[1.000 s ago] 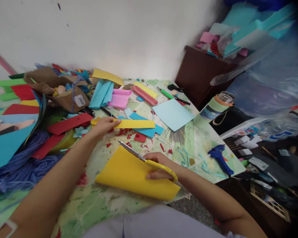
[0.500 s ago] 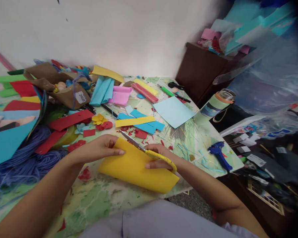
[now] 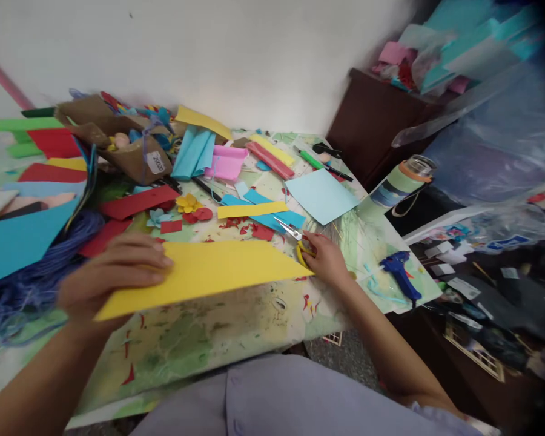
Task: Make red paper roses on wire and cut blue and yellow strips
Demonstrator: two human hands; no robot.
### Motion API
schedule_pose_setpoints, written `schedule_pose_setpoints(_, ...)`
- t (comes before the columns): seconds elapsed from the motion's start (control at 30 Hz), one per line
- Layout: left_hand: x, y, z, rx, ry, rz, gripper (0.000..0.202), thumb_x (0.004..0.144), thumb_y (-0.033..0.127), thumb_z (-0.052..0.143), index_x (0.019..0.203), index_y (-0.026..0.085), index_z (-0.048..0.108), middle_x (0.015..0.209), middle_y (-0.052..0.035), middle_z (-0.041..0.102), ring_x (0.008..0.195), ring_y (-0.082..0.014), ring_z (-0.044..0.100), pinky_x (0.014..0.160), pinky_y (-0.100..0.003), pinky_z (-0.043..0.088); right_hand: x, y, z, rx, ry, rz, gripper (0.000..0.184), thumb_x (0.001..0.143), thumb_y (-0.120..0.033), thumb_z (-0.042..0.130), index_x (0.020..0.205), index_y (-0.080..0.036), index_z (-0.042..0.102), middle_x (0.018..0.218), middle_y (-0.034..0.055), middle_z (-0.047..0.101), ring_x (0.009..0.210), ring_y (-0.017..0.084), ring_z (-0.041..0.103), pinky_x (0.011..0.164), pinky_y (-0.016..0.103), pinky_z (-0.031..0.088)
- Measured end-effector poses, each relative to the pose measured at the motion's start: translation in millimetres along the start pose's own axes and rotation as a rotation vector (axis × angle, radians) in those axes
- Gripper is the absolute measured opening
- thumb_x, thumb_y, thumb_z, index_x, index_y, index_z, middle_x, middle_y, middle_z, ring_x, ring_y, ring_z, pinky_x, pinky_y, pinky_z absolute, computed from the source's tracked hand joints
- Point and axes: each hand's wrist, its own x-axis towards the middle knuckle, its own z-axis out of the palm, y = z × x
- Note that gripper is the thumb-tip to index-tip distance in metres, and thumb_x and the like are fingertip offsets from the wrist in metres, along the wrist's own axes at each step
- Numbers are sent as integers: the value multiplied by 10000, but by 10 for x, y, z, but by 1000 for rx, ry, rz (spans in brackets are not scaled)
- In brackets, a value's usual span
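My left hand is closed on the left end of a yellow craft sheet, held above the table; felt, foam or paper, I cannot tell. The sheet stretches right, its tip by my right hand. That hand is closed round the yellow handles of a pair of scissors, whose metal blades point up and left. Just beyond the blades, a narrow yellow strip lies across blue strips. Red scraps are scattered between the strips and the sheet.
Blue yarn, a stack of coloured sheets and a brown paper bag crowd the left. A pale blue sheet, a bottle and a blue glue gun stand or lie right, near the table's edge.
My left hand has moved left and now grips the sheet's end, turning it lengthwise. My right hand has come off the sheet to the right, taking the scissors along.
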Motion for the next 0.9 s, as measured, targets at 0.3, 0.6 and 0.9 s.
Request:
schedule_pose_setpoints(0.3,-550,-194,451,-15,-393,-109,251,893,145,476,944,248,699,1075,-51,750,1088,-181,646,1048,-420,421,-170,-170,-34,-125,91,-103,433,858,-261,587,1265,-118,620,1274,176,615,1194,334,528,1040,475,406)
schedule_pose_setpoints(0.6,-665,-167,474,53,-457,-172,256,883,256,531,1077,243,698,1180,-66,716,1153,-203,637,1155,-466,367,-336,-602,64,19,-314,-628,335,920,-364,614,1208,-194,624,1282,118,635,1175,277,540,963,436,365)
schedule_pose_setpoints(0.9,-722,-65,505,42,-336,-379,268,944,363,464,1031,257,694,1121,-41,741,1112,-192,655,1147,-445,382,-89,-575,255,192,-273,-710,191,962,-243,521,957,-184,703,1020,90,738,943,203,632,877,368,400)
